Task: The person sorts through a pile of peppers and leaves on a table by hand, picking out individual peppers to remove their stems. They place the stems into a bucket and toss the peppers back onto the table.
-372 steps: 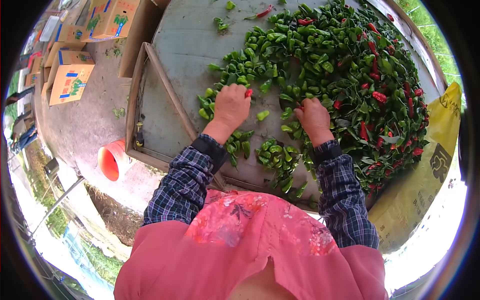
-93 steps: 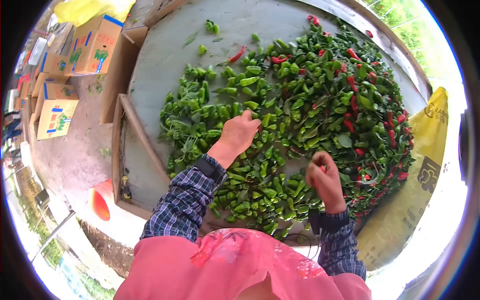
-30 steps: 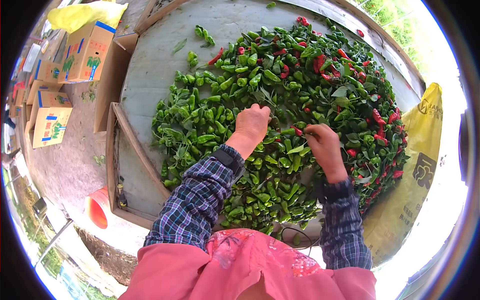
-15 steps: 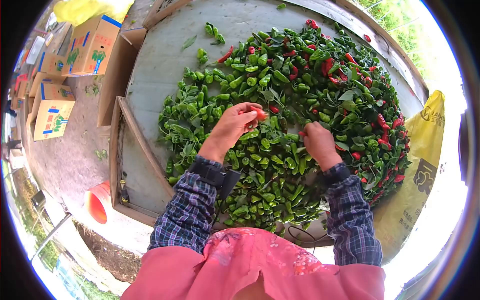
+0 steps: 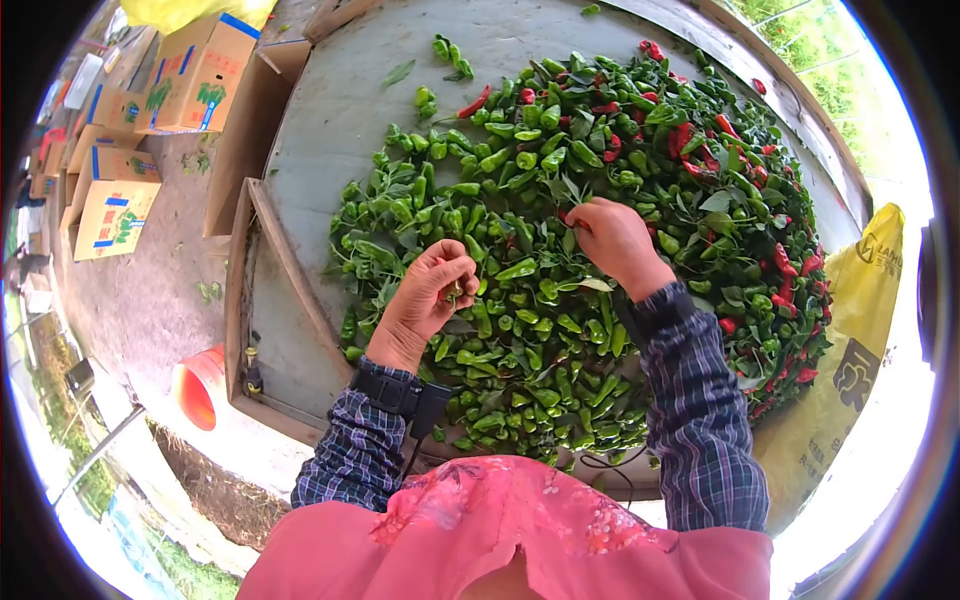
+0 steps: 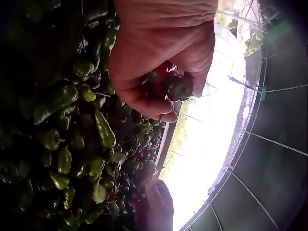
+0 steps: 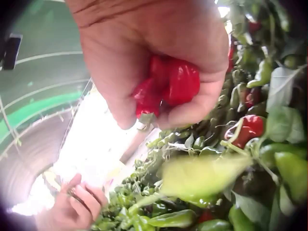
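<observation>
My left hand is over the near left part of the pepper pile, fingers curled round a red pepper. A dark rounded piece shows between its thumb and fingers in the left wrist view. My right hand reaches down to the middle of the pile. In the right wrist view, red peppers are gripped inside its curled fingers, a pale stem end poking out at the fingertips. Green peppers with leaves spread beneath both hands, and more red peppers are mixed in at the right.
A grey tabletop with a wooden rim bears the pile. Printed cardboard boxes stand at the left, an orange-red bucket below them. A yellow sack hangs at the right edge. A dark cable lies near the body.
My left hand has drawn back toward the body and left, its red pepper now mostly hidden in the fingers. My right hand has gone left, then farther out over the pile.
</observation>
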A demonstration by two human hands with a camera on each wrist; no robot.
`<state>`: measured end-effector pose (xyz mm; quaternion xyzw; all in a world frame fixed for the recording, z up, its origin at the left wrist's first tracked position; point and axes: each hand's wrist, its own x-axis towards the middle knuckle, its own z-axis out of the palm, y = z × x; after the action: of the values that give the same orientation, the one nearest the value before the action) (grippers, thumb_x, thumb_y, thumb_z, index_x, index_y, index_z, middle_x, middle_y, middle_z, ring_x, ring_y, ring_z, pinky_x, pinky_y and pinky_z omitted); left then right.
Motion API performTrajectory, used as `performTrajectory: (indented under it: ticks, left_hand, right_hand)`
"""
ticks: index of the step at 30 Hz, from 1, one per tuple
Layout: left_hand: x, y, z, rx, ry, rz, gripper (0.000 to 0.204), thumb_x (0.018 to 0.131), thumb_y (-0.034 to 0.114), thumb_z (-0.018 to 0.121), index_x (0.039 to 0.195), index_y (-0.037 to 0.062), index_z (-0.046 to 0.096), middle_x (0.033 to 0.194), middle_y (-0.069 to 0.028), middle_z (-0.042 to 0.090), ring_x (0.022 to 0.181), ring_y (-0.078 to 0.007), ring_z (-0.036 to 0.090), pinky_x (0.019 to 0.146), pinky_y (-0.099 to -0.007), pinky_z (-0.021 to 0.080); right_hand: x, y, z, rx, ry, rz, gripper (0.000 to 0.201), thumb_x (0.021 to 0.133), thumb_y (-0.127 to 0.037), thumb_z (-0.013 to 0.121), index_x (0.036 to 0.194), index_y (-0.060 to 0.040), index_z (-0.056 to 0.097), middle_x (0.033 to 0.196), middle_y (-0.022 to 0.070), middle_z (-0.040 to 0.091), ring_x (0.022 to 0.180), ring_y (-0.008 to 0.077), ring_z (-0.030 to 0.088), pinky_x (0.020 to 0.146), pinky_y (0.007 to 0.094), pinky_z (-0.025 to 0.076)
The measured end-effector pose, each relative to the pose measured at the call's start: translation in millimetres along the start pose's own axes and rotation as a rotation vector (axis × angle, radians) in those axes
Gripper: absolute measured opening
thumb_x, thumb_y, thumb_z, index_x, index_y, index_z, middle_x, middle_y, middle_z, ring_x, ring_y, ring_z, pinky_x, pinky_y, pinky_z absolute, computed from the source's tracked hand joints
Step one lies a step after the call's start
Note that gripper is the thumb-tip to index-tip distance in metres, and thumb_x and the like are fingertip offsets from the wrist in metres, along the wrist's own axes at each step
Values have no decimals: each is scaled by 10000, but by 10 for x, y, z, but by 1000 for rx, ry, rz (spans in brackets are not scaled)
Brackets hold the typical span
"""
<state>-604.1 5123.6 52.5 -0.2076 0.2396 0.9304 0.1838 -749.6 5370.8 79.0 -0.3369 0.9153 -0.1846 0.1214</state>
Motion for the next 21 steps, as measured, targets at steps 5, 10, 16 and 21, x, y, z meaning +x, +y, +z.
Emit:
performTrajectory:
  ticks: [5,10,16,21]
  left_hand:
    - [-193,85,44,189,118,12,71,852,118,602,912,101,570,801,10,589,672,-83,580,549,-214,461]
    - [-239,79,46,408,215,20,89,850,118,615,921,67,593,714,15,566,632,-64,556,526,-204,434]
    - [245,-41,276,1516,344,526,129,801,146,654,913,83,648,734,-41,591,680,-186,606,591,-307,485]
    - [577,-325,296,1974,316,472,233,746,172,672,977,146,651,857,-63,595,774,-272,619,666,-376,519]
  right_hand:
    - [258,-65,201,-301,-294,181,123,762,-68,603,885,-63,619,931,121,605,860,327,617,726,434,501]
    - [14,-71,219,-301,-256,158,191,737,-7,587,921,-54,564,937,132,568,839,340,609,707,442,493]
    - [-562,137,-90,873,214,565,182,815,-100,646,968,-56,556,903,20,583,711,89,528,560,249,430]
    - [-1211,109,-347,1331,303,764,120,883,-125,608,986,-75,571,835,-4,573,638,58,492,529,227,406]
